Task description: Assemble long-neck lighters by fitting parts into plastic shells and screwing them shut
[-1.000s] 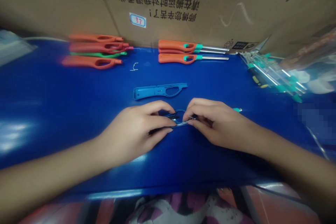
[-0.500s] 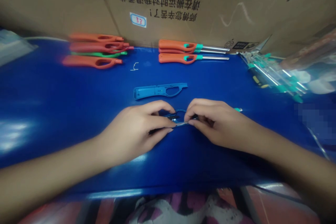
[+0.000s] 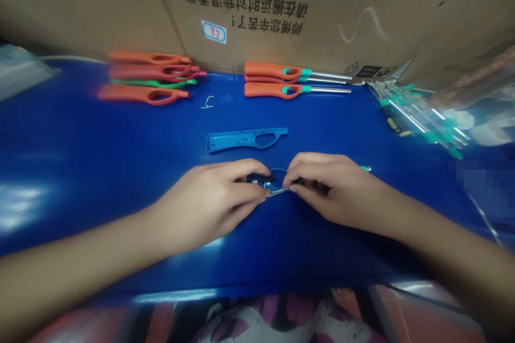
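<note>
My left hand (image 3: 217, 201) and my right hand (image 3: 333, 187) meet at the middle of the blue table (image 3: 80, 171), both closed on a blue lighter half-shell (image 3: 273, 182) with inner parts, pressed on the table. Fingertips of both hands pinch its trigger-loop area. A green tip (image 3: 365, 169) of the part pokes out beyond my right hand. Just behind the hands lies a separate blue lighter shell half (image 3: 245, 140), untouched.
Orange and green shell halves (image 3: 148, 77) lie at the back left, finished orange lighters (image 3: 293, 80) with metal tubes at the back centre. A small wire spring (image 3: 207, 102) lies between them. Clear-and-green inner assemblies (image 3: 418, 115) pile at the right. Cardboard boxes (image 3: 281, 5) wall the back.
My hands have barely moved; the fingertips shifted slightly on the blue part, and the view nudged a little downward.
</note>
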Available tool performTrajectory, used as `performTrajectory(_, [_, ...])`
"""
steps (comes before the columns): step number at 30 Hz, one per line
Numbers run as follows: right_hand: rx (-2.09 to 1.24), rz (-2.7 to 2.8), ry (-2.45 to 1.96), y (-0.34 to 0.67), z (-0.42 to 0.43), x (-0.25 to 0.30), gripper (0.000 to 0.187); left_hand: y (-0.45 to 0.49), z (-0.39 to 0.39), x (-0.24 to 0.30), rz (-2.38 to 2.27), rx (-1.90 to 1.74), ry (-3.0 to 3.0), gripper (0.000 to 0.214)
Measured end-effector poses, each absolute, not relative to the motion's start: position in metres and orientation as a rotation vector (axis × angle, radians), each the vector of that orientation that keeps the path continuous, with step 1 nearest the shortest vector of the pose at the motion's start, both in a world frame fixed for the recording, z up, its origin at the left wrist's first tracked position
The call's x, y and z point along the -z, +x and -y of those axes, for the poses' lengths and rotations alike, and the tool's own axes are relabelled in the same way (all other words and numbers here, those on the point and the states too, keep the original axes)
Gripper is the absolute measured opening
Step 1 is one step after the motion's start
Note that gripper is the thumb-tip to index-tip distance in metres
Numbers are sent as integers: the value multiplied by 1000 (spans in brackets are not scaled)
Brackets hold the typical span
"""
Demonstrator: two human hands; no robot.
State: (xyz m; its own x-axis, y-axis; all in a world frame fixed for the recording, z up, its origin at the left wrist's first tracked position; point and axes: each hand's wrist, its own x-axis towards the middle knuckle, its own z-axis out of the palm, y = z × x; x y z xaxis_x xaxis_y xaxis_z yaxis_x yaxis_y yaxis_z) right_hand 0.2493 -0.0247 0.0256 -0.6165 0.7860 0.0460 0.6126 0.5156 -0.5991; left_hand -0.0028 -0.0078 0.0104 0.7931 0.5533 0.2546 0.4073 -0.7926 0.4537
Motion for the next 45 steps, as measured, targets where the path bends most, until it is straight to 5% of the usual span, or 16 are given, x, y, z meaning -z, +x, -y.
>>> performTrajectory(30, [-800, 2514, -1198, 255, 28, -34, 14, -9, 6, -4, -615, -671, 2830, 19])
performTrajectory(37, [-707, 2573, -1294, 268, 22, -40, 30, -11, 2, -10, -649, -634, 2993, 22])
performTrajectory(45, [-807, 2587, -1371, 276, 5, -34, 14, -9, -5, -11, -664, -612, 2897, 24])
